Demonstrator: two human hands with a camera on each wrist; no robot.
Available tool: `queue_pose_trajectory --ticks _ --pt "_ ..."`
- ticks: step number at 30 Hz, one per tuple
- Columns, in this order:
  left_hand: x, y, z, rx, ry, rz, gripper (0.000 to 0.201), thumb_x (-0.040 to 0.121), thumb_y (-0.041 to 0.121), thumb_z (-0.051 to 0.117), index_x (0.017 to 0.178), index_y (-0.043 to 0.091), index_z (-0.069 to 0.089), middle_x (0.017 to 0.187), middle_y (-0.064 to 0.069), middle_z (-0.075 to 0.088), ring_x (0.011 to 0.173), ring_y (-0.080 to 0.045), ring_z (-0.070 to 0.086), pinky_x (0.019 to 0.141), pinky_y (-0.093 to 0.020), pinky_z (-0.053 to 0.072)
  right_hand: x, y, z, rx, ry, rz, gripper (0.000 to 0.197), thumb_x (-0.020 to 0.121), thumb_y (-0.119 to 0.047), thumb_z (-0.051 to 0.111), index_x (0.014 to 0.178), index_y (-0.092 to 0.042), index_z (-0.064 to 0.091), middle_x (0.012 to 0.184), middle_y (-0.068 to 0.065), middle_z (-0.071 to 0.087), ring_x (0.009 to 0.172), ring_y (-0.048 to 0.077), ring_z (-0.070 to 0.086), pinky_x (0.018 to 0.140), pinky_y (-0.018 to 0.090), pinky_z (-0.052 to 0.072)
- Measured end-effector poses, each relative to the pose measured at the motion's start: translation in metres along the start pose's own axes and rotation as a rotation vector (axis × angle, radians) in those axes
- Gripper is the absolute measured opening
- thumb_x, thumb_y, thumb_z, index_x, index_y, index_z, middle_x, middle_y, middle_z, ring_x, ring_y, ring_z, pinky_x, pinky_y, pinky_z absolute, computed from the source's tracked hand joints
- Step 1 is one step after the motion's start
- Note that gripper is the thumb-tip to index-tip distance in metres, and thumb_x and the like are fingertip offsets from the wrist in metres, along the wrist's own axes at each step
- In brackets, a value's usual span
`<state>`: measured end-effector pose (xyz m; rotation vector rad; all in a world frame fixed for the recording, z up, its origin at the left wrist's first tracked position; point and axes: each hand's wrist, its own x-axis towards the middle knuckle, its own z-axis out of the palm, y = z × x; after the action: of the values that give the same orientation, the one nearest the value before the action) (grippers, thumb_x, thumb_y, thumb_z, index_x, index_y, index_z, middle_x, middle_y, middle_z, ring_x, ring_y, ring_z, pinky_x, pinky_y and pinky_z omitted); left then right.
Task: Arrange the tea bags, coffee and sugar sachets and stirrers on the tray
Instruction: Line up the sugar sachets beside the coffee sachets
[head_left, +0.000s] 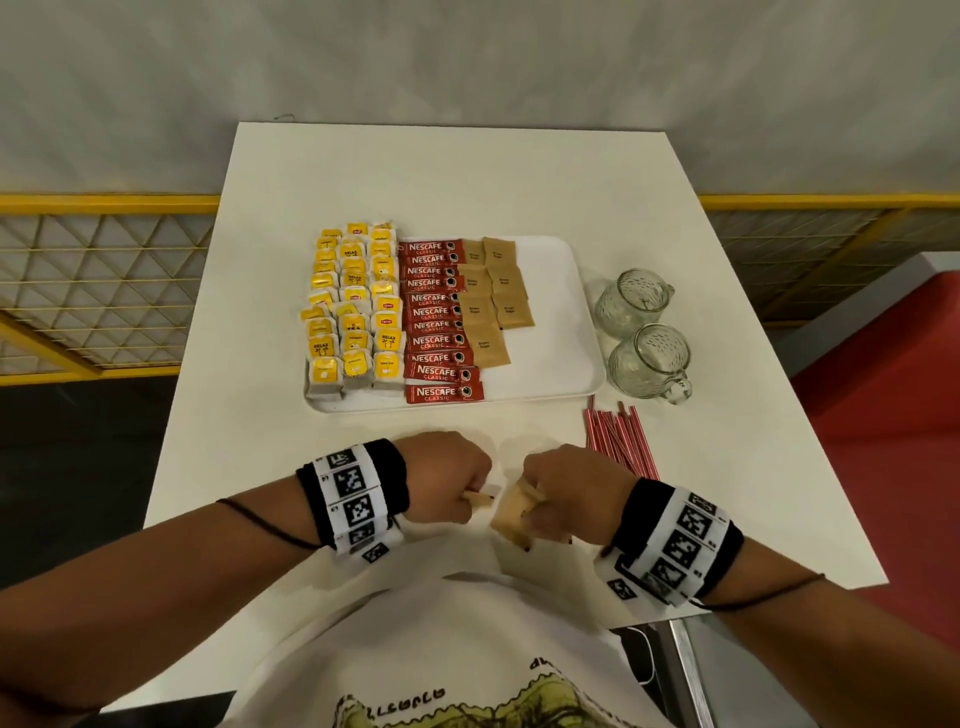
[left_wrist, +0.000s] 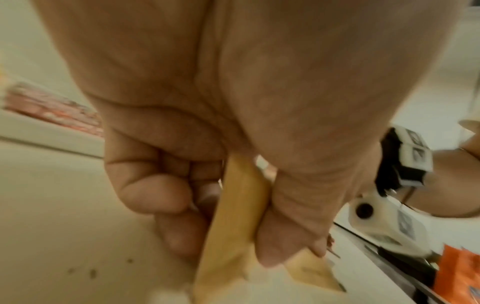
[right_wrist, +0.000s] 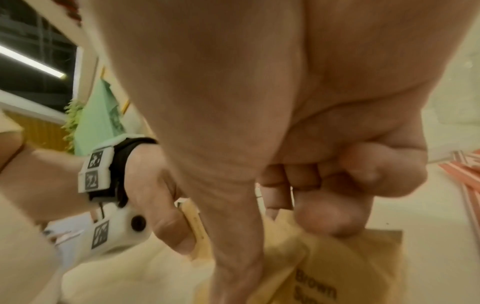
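Note:
The white tray (head_left: 561, 291) holds yellow tea bags (head_left: 353, 306) on its left, red coffee sachets (head_left: 436, 317) in a column down the middle and brown sugar sachets (head_left: 491, 301) to their right. Near the table's front edge my left hand (head_left: 457, 480) pinches a brown sugar sachet (left_wrist: 233, 226) between thumb and curled fingers. My right hand (head_left: 558, 499) grips a small stack of brown sugar sachets (head_left: 514, 514), printed "Brown Sugar" (right_wrist: 317, 283). Both hands are close together, just in front of the tray. Red stirrers (head_left: 621, 436) lie loose on the table right of my hands.
Two empty glass mugs (head_left: 647, 332) stand on the table right of the tray. The white table (head_left: 467, 171) is bare behind the tray. A yellow mesh railing (head_left: 104, 280) runs behind on both sides, and a red surface (head_left: 893, 415) lies to the right.

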<state>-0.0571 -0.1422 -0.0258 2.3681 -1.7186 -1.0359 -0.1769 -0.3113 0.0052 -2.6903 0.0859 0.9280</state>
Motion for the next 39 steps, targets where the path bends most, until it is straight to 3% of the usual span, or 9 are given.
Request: queue_pose_trajectory --ticks 5,8,10,13,17,21,26,30,39 --pt "-0.006 -0.015 -0.013 -0.421 -0.006 -0.119 0.015 0.09 0.016 0.052 0.08 0.02 0.041 0.08 -0.001 0.056 0.068 -0.017 0.051 0.06 -0.03 0.04 0.013 0.012 -0.016 0.24 0.103 -0.013 0.032 0.087 -0.038 0.074 0.079 -0.012 0.057 0.077 0.0 0.06 0.068 0.018 0.055 0.061 0.032 0.04" --pt "-0.014 -0.014 -0.021 -0.915 0.107 -0.124 0.012 0.089 0.009 0.046 0.099 0.015 0.046 0.082 -0.011 0.056 0.061 -0.015 0.054 0.056 -0.024 0.041 0.02 0.016 -0.029 0.457 0.212 -0.073 0.034 0.087 -0.038 0.075 0.08 -0.007 0.063 0.077 0.009 0.067 0.072 0.028 0.063 0.067 0.042 0.049" --pt "-0.014 -0.02 -0.025 -1.093 0.098 -0.16 0.027 0.096 -0.002 0.041 0.116 0.013 0.051 0.093 -0.011 0.065 0.075 -0.021 0.064 0.063 -0.026 0.05 0.024 0.014 -0.037 0.642 0.268 -0.102 0.027 0.089 -0.031 0.075 0.084 -0.007 0.065 0.077 0.009 0.07 0.068 0.026 0.065 0.065 0.041 0.052" --pt "-0.011 -0.029 -0.029 -1.126 0.192 -0.135 0.037 0.09 -0.004 0.06 0.121 0.016 0.058 0.109 -0.01 0.071 0.092 -0.026 0.071 0.071 -0.031 0.057 0.029 0.007 -0.046 0.86 0.379 -0.131 0.013 0.094 -0.019 0.071 0.085 -0.013 0.063 0.069 -0.004 0.069 0.062 0.013 0.064 0.06 0.029 0.052" --pt "-0.012 -0.028 -0.04 -1.212 0.308 -0.063 0.045 0.077 0.005 0.08 0.116 0.018 0.063 0.1 -0.003 0.073 0.09 -0.02 0.069 0.071 -0.03 0.054 0.04 0.0 -0.051 1.003 0.483 -0.097 0.024 0.095 -0.022 0.069 0.1 0.0 0.06 0.064 0.005 0.067 0.056 0.016 0.062 0.053 0.026 0.047" --pt "-0.014 -0.021 -0.046 -1.391 0.35 0.028 0.051 0.069 0.015 0.078 0.115 0.006 0.059 0.098 -0.011 0.07 0.086 -0.02 0.067 0.066 -0.029 0.051 0.047 -0.007 -0.051 1.137 0.569 -0.093 0.021 0.096 -0.023 0.068 0.107 -0.005 0.063 0.073 0.009 0.071 0.057 0.02 0.063 0.05 0.028 0.048" --pt "-0.013 -0.014 -0.049 -1.513 0.369 0.053 0.05 0.072 0.024 0.082 0.113 0.013 0.056 0.104 -0.02 0.069 0.094 -0.027 0.069 0.07 -0.03 0.054 0.048 -0.015 -0.051 1.239 0.633 -0.108 0.012 0.098 -0.019 0.064 0.102 -0.008 0.063 0.077 0.022 0.072 0.059 0.029 0.062 0.052 0.032 0.05" --pt "-0.008 -0.013 -0.044 -1.429 0.423 0.016 0.039 0.076 0.01 0.082 0.106 0.018 0.058 0.101 -0.015 0.069 0.091 -0.024 0.068 0.072 -0.032 0.053 0.052 -0.018 -0.047 1.305 0.644 -0.081 0.018 0.097 -0.022 0.065 0.108 -0.007 0.064 0.083 0.025 0.072 0.059 0.029 0.065 0.061 0.046 0.057" --pt "-0.003 -0.016 -0.04 -1.566 0.526 -0.229 0.02 0.089 -0.003 0.063 0.096 0.015 0.065 0.088 -0.012 0.073 0.076 -0.023 0.068 0.062 -0.028 0.049 0.051 -0.011 -0.035 1.218 0.512 -0.002 0.021 0.097 -0.022 0.065 0.082 -0.007 0.067 0.073 0.006 0.067 0.066 0.016 0.065 0.057 0.031 0.053"
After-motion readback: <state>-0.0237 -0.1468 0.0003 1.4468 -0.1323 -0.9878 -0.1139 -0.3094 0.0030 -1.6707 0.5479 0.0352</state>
